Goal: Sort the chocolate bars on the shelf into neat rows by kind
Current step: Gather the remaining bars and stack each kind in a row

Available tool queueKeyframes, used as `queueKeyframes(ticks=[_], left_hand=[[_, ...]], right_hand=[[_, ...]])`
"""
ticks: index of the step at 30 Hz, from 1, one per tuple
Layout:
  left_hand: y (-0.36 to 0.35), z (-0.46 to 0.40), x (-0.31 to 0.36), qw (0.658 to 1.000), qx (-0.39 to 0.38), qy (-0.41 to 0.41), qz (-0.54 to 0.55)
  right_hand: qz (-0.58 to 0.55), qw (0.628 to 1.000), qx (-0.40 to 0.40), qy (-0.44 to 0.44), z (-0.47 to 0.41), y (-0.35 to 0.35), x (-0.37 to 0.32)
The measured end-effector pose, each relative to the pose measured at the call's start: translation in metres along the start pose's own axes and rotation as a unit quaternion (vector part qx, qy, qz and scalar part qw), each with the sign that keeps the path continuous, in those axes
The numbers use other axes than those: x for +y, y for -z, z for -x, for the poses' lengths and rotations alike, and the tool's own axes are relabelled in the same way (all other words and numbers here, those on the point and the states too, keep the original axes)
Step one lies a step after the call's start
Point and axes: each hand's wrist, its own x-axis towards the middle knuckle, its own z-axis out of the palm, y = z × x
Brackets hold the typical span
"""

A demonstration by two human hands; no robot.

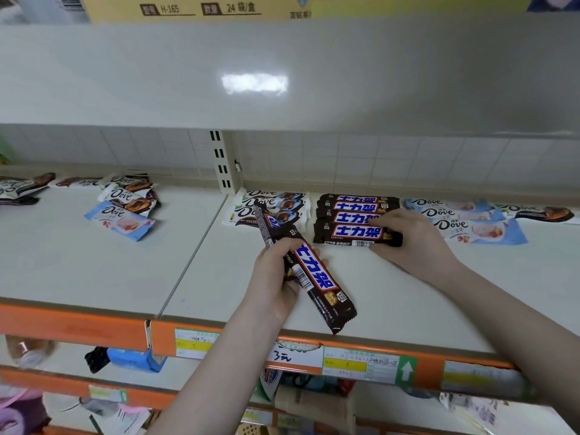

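A white shop shelf (94,262) with an orange front edge runs under a bare upper shelf. The left hand (276,277) curls its fingers (284,244) round two dark Snickers bars (317,277), held tilted above the shelf. The right hand (408,240) lies with fingers loosely spread on the right end of a row of four Snickers (356,218). White Dove bars (273,207) lie just left of that row, blue Dove bars (467,221) right, and mixed Dove bars (125,205) sit well apart at left.
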Motion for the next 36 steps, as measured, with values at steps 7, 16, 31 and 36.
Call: queueKeyframes(ticks=[7, 16, 31, 36], left_hand=[[-0.001, 0.009, -0.001, 1.0, 0.007, -0.001, 0.03], [-0.012, 0.044, -0.014, 0.991, 0.005, -0.075, 0.114], [-0.001, 0.05, -0.009, 0.992, 0.018, -0.113, -0.046], [0.0, 0.048, -0.013, 0.993, 0.01, -0.112, -0.04]], right_hand=[[-0.032, 0.997, 0.042, -0.051, 0.01, 0.017, -0.029], [-0.28, 0.954, -0.04, -0.097, 0.069, 0.029, -0.1], [0.041, 0.991, 0.039, 0.118, 0.071, 0.033, -0.075], [0.077, 0.982, 0.054, 0.167, 0.062, 0.033, -0.066]])
